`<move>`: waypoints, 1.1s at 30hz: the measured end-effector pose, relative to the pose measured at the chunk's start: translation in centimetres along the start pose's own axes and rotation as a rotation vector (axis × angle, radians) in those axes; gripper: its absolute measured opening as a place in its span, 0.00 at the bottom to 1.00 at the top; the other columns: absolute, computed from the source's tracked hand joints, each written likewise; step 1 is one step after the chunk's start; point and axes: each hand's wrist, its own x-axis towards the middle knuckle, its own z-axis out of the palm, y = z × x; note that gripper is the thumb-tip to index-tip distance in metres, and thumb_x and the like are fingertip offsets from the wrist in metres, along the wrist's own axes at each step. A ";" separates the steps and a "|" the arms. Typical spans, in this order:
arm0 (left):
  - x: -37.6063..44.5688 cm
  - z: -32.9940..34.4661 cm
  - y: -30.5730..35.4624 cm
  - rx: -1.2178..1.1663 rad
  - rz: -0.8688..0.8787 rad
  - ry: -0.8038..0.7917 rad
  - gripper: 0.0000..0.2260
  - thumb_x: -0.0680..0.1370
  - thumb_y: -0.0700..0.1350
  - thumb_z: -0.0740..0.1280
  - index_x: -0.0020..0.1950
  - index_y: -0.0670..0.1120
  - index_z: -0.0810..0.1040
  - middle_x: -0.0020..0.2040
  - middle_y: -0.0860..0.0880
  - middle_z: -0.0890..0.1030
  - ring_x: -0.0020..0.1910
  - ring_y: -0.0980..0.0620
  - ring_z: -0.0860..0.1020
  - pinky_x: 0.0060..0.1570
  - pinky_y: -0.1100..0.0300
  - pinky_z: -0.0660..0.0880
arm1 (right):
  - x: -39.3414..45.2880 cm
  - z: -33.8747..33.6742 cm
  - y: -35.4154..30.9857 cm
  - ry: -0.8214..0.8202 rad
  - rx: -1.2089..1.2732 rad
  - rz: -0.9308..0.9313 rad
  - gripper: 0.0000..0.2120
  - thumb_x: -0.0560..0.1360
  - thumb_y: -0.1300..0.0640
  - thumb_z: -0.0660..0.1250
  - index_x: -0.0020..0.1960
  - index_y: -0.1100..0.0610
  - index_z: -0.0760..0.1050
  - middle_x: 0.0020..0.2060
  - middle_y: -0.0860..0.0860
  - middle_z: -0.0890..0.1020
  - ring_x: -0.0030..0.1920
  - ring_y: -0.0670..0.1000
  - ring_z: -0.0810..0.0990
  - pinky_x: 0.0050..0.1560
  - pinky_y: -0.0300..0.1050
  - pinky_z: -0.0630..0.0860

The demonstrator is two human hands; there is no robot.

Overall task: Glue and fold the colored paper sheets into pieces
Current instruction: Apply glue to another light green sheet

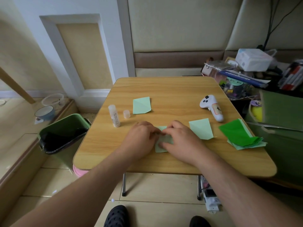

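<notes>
We are pressing our left hand (139, 138) and right hand (180, 141) down on a pale green sheet (161, 145) near the front of the table (164, 166). The fingertips of both hands are meeting over the sheet's far edge, pinching it, and the right thumb is lying flat on its middle. The sheet is showing only between and just below the hands; its near corner is sticking out toward us.

A folded piece (201, 131) is lying just right of the right hand, and another folded piece (141, 105) is lying beyond the left hand. The glue stick (114, 115) is standing uncapped left of the left hand, with its cap (126, 114) beside it. A paper stack (241, 136) is sitting at the right edge, and a controller (212, 107) is lying behind it.
</notes>
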 end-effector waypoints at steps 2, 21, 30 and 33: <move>-0.1 -0.4 -0.2 0.001 -0.011 0.002 0.12 0.82 0.45 0.66 0.63 0.53 0.84 0.60 0.53 0.84 0.60 0.50 0.79 0.61 0.59 0.71 | -0.1 0.1 0.0 -0.053 -0.022 -0.005 0.22 0.77 0.40 0.71 0.68 0.47 0.78 0.60 0.41 0.71 0.63 0.48 0.71 0.64 0.51 0.75; -0.9 -6.0 -7.1 -0.612 -0.719 0.297 0.33 0.74 0.47 0.79 0.75 0.50 0.68 0.62 0.53 0.77 0.58 0.51 0.78 0.55 0.53 0.77 | -0.1 0.2 0.2 -0.046 0.017 -0.004 0.20 0.82 0.41 0.65 0.69 0.50 0.78 0.63 0.41 0.71 0.65 0.46 0.73 0.66 0.49 0.74; -0.6 -5.1 -7.1 -0.346 -0.671 0.283 0.20 0.77 0.55 0.74 0.67 0.50 0.80 0.56 0.53 0.82 0.55 0.51 0.79 0.58 0.51 0.77 | -0.2 -0.1 -0.5 0.034 0.067 -0.011 0.17 0.81 0.40 0.66 0.65 0.47 0.80 0.61 0.39 0.71 0.62 0.45 0.74 0.62 0.48 0.75; -0.6 -5.2 -6.2 -0.406 -0.626 0.292 0.19 0.77 0.58 0.74 0.64 0.52 0.82 0.53 0.56 0.83 0.55 0.53 0.80 0.59 0.50 0.78 | -0.3 -0.2 -0.6 0.064 0.085 -0.011 0.16 0.82 0.41 0.66 0.64 0.47 0.80 0.60 0.40 0.72 0.62 0.45 0.73 0.61 0.48 0.75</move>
